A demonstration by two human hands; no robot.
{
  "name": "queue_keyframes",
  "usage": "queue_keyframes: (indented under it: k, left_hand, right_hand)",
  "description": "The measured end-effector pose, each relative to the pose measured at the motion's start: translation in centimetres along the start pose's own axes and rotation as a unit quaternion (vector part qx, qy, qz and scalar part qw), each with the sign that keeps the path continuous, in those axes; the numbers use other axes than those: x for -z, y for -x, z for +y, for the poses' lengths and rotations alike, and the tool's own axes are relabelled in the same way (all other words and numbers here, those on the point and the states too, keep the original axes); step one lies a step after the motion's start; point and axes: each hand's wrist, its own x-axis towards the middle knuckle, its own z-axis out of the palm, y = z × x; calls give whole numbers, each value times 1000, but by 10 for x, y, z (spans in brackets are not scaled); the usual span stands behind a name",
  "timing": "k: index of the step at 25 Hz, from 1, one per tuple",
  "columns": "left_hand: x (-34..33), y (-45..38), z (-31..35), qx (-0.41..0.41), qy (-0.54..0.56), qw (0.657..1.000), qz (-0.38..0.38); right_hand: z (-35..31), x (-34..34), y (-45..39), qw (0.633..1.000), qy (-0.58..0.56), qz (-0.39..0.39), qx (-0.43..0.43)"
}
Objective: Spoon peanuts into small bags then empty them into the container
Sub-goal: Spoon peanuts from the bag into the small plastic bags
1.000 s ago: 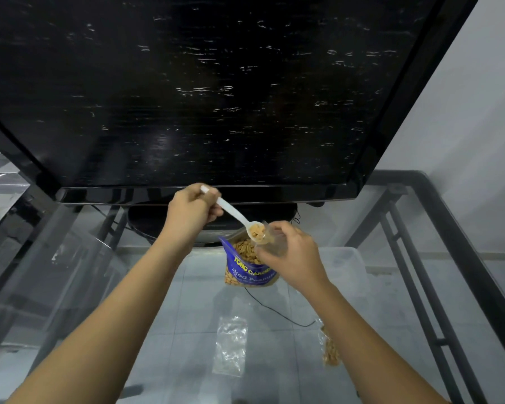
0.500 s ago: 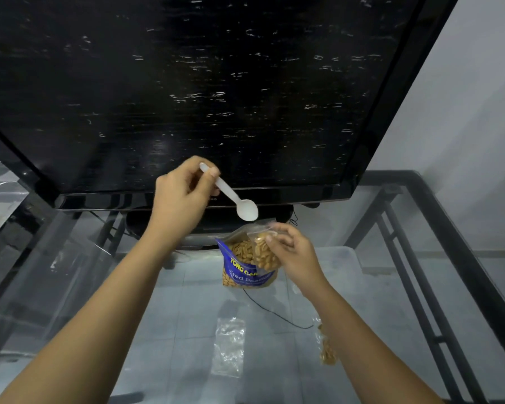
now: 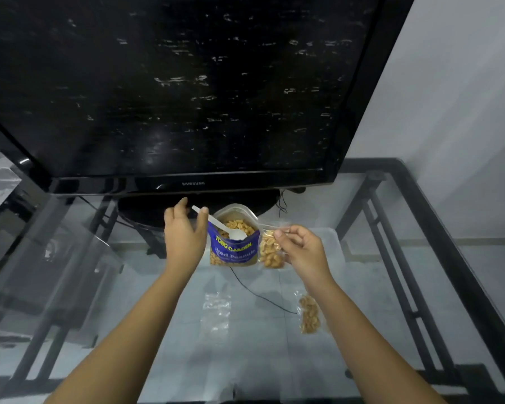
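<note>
Glass surface fills the lower frame beneath a dark television. Left hand, fingers spread, releases the spoon in the peanut pouch at centre. Right hand pinches the filled small bag. Keep its mouth upright when sealing. Open room lies lower centre, between an empty bag and a filled one.

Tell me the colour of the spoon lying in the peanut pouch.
White spoon, clearest in the head view.

Both forearms are bare; left hand and right hand ungloved.
</note>
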Motion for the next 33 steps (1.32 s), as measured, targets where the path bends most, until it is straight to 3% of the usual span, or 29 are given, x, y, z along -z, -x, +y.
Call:
queue_keyframes:
  k: [1,3,5,6,9,13,16,19,22,27,30,33]
  left_hand:
    - [-1,16,4,-35,22,999,2]
    - [-12,53,7,-60,58,990,-117]
    - [-27,85,5,12,140,948,-287]
    - [-35,95,1,51,176,927,-328]
    - [-58,114,-10,129,229,898,-352]
    - [-78,139,-29,202,183,885,-377]
    - [-93,155,-37,213,119,902,-356]
    - [-108,163,-43,175,39,935,-308]
    - [-115,167,-49,153,-2,945,-290]
    - [-89,156,-54,72,-67,968,-231]
    - [-54,126,-76,76,-72,982,-155]
    - [-33,105,-113,111,-110,979,-128]
  right_hand:
    - [3,3,3,1000,-1,-1,-6]
    - [9,10,10,1000,-6,-5,-18]
    - [17,15,15,999,-20,-11,-36]
    - [21,17,18,999,-28,-13,-45]
    - [38,32,23,997,4,-5,-82]
    - [72,63,28,969,236,26,-65]
    - [89,71,28,916,396,41,-48]
    - [105,69,23,879,473,47,-35]
    - [115,64,19,855,518,35,-17]
    - [98,54,25,846,531,36,39]
    - [93,25,32,875,469,-64,106]
    - [105,-18,25,881,434,-155,110]
